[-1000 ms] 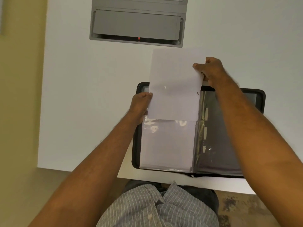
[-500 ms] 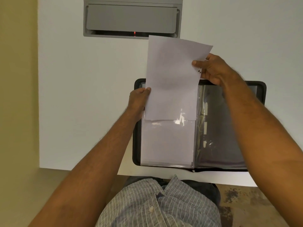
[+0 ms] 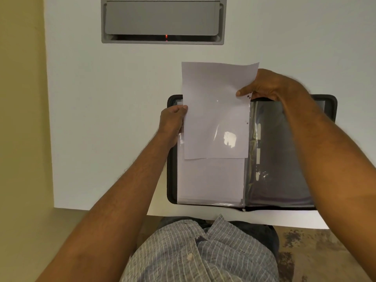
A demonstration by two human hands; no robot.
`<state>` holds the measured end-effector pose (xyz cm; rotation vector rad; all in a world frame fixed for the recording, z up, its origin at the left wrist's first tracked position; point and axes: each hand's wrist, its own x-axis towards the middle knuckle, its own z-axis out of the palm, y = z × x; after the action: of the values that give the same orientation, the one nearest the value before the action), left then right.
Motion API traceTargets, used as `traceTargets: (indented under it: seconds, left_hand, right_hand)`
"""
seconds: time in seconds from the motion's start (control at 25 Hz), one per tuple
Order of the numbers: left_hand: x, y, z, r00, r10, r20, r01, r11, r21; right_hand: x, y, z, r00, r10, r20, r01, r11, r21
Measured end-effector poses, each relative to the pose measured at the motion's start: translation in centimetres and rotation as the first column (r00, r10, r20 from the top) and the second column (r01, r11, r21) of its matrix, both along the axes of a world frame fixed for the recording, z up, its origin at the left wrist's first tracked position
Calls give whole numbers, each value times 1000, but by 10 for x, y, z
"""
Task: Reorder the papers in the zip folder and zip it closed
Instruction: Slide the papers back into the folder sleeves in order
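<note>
Head view: left hand (image 3: 173,121) and right hand (image 3: 270,86) pinch a paper (image 3: 215,110) above the zip folder (image 3: 325,102). Sliding it squarely into the sleeve (image 3: 209,178) should avoid creasing.

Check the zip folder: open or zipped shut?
Open. The zip folder lies spread flat, both inner sides showing, plastic sleeves exposed.

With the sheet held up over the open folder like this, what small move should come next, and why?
Probably sliding the sheet down into the clear sleeve on the folder's left side. Both hands pinch it: the left hand at its left edge, the right hand at its right edge. Its lower half overlaps the sleeve, while the top sticks out past the folder, which lies open and unzipped.
</note>
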<state>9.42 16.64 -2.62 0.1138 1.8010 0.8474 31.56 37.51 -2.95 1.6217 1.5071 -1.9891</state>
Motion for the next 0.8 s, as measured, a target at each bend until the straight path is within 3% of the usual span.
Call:
traceTargets:
  seconds: [0.08, 0.16, 0.24, 0.36, 0.52, 0.8]
  left_hand:
    - [-1, -2, -3, 1000, -11, -3, 11, 1000, -2]
    - [-1, -4, -2, 1000, -9, 0, 9, 1000, 0]
    - [0, -4, -1, 1000, 0, 9, 0, 1000, 9]
    - [1, -5, 0, 1000, 11, 3, -11, 1000, 4]
    - [0, -5, -1, 1000, 14, 0, -14, 1000, 2]
    - [0, -8, 0, 1000, 9, 5, -10, 1000, 15]
  right_hand:
    - [-1, 3, 5, 1000, 27, -10, -27, 999, 19]
    - [-7, 8, 13, 993, -62, -105, 68, 996, 52]
    - [-13, 14, 17, 990, -56, -129, 78, 982, 170]
    - [-14, 21, 12, 995, 99, -1, -95, 958, 272]
    - [-14, 22, 10, 903, 395, 166, -421, 893, 162]
    - [-33, 2, 4, 812, 546, 205, -578, 801, 155]
